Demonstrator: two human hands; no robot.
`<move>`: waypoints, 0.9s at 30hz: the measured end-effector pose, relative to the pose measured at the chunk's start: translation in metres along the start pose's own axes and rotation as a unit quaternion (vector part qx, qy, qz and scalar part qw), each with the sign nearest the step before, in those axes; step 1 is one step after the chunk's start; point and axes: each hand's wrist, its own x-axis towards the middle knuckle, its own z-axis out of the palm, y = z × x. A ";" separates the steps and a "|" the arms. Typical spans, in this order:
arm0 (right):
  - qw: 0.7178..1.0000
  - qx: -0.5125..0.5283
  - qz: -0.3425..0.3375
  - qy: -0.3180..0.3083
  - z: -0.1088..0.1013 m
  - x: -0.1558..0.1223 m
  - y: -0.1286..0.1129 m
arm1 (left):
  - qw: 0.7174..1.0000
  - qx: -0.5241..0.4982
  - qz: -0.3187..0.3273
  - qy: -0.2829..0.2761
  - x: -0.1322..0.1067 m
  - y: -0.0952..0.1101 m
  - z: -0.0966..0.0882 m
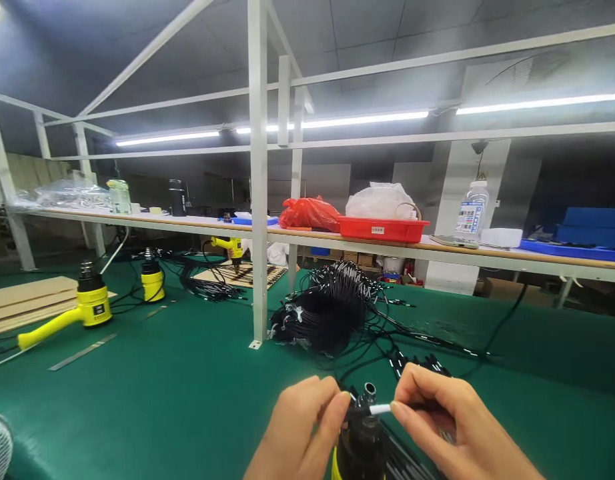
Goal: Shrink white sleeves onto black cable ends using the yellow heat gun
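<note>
White sleeve (380, 409) on a black wire (408, 405) sits between the person's hands, just beside the metal nozzle (368, 393) of an upright heat gun (360, 448). Right hand (450, 420) holds a tight grip, thumb and forefinger pressed together on the wire at the sleeve's end. Left hand (297, 428) has its fingertips (343, 400) up close on the other side, though whether they pinch anything is hard to tell. Coiled black cables (327, 321) lie farther out on the green mat (137, 407) covering the tabletop, with two more yellow heat guns (91, 303) off to the left. Below a long shelf (307, 229), a third hangs near a wooden board. If the nozzle is hot, which cannot be seen, those fingertips risk a burn; a loose pinch could also let the sleeve slide along the wire.
</note>
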 end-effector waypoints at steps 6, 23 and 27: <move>1.000 -0.004 -0.007 0.016 0.006 0.007 0.007 | 0.999 -0.003 -0.012 -0.036 0.014 0.007 -0.003; 0.997 -0.050 0.025 0.052 0.004 0.018 0.009 | 0.997 -0.042 -0.041 -0.049 0.029 0.014 0.005; 0.997 -0.057 0.021 0.057 0.004 0.018 0.010 | 0.997 -0.038 -0.042 -0.047 0.029 0.014 0.007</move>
